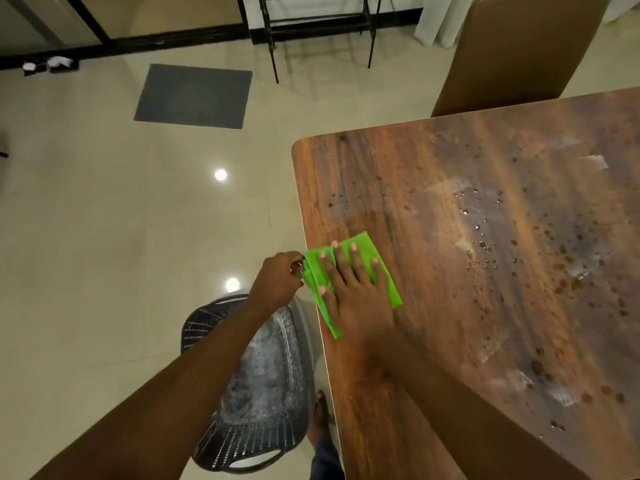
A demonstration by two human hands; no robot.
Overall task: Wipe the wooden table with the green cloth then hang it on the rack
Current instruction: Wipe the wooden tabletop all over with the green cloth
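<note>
A folded green cloth (388, 278) lies on the wooden table (485, 237) at its left edge. My right hand (353, 289) presses flat on the cloth with fingers spread and straight. My left hand (277, 278) is just off the table edge and pinches the cloth's left border with curled fingers. Water drops and brown spots cover the table surface to the right. A black metal rack (318, 26) stands on the floor at the far wall.
A dark woven basket (249, 382) sits on the tiled floor below the table edge, beside my foot (320, 414). A brown chair back (519, 53) stands at the table's far side. A grey mat (194, 95) lies on the floor.
</note>
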